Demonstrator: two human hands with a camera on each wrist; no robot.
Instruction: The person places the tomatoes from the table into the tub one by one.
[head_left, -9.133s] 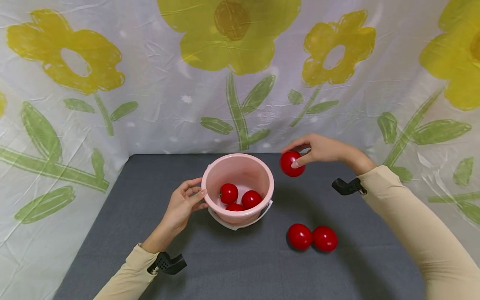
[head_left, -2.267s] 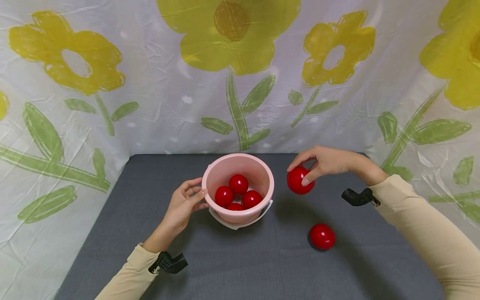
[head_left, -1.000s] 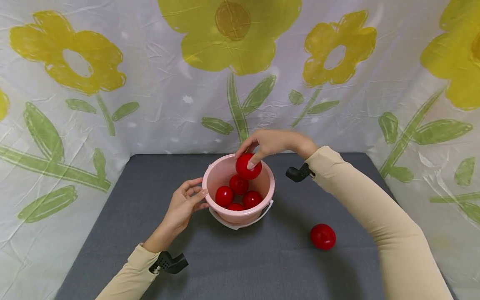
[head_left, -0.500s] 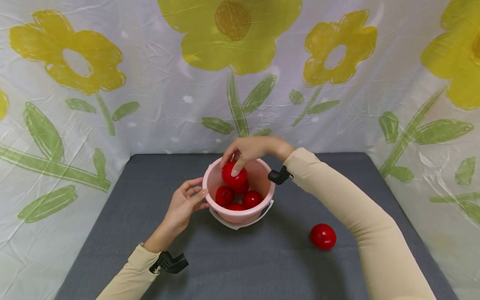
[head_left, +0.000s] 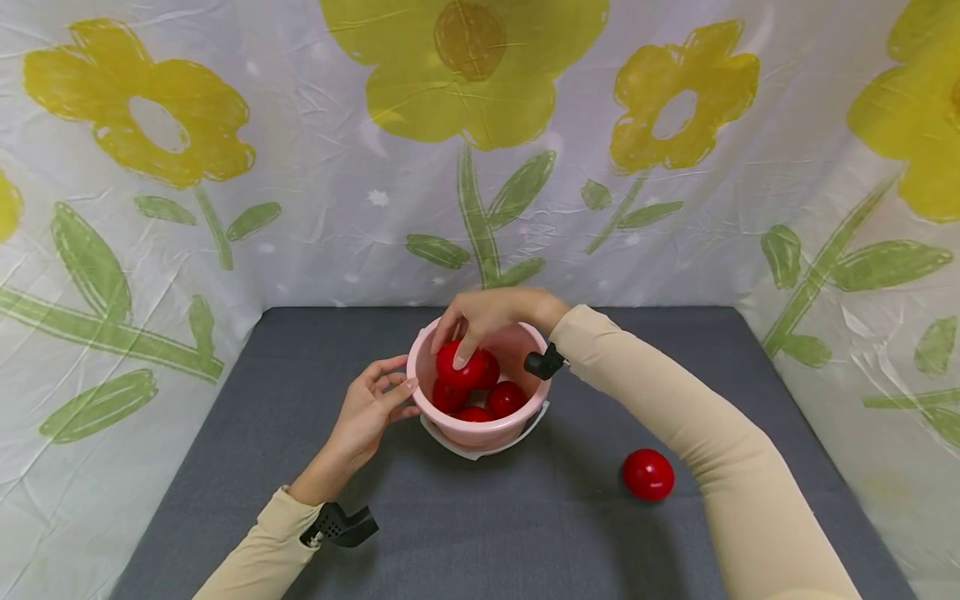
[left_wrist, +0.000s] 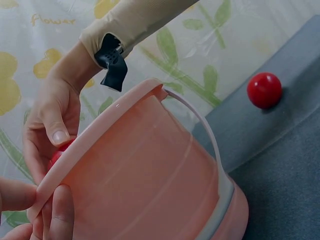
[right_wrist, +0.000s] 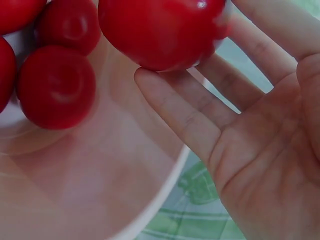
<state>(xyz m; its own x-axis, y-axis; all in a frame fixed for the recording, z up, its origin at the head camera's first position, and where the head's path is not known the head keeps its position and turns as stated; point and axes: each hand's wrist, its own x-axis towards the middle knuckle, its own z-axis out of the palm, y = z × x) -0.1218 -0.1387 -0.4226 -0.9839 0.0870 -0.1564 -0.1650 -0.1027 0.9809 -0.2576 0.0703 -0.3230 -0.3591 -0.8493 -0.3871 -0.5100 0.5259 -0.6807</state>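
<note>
A pink bucket with a white handle stands upright on the table. My left hand pinches its rim from the left, thumb on one side and fingers on the other in the left wrist view. My right hand reaches into the bucket and holds a shiny red tomato between thumb and fingers, above other tomatoes. In the right wrist view several tomatoes lie at the bucket's bottom, beyond the held tomato. The held one partly covers them in the head view.
One more red tomato lies on the dark grey tablecloth, right of the bucket and in front of my right forearm. A white curtain with yellow flowers hangs behind and at both sides of the table.
My right hand has carried a tomato from the right over the rim and lowered it into the bucket. Earlier, another tomato went in too. My left hand stays on the rim.
</note>
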